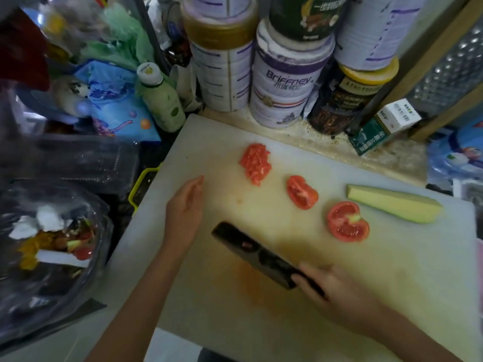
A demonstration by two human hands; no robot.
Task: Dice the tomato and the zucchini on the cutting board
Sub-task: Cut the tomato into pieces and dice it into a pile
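- Cluttered kitchen table point(337, 148): stacked tins point(285, 82) stand behind the cutting board point(407, 296), and a waste bag point(49, 244) sits off its left edge.
- Your cutting board is the big pale slab that carries every task item. An orange juice stain marks its near-left part.
- Your right hand point(337, 291), over the board's near-right part, has its fingers wrapped round the handle of the knife point(251, 252). The dark blade lies low over the board's middle, its tip toward the far left.
- Your left hand point(185, 205) is over the board's left side, fingers straight, close together and holding nothing. I can't tell whether it touches the surface.
- The zucchini point(392, 203) lies at the board's far-right, pale cut face up and not yet diced. Its long axis runs left to right, slanting slightly toward you, with the narrow cut end to the left and the rounded end to the right.
- One tomato half point(347, 222) rests cut face up just beside the zucchini, toward the board's centre.
- A smaller tomato piece point(302, 192) lies left of that, also uncut.
- The diced tomato pile point(254, 163) sits in the board's far-middle.
- My judgement: you're under halfway, with two tomato pieces and all the zucchini left.
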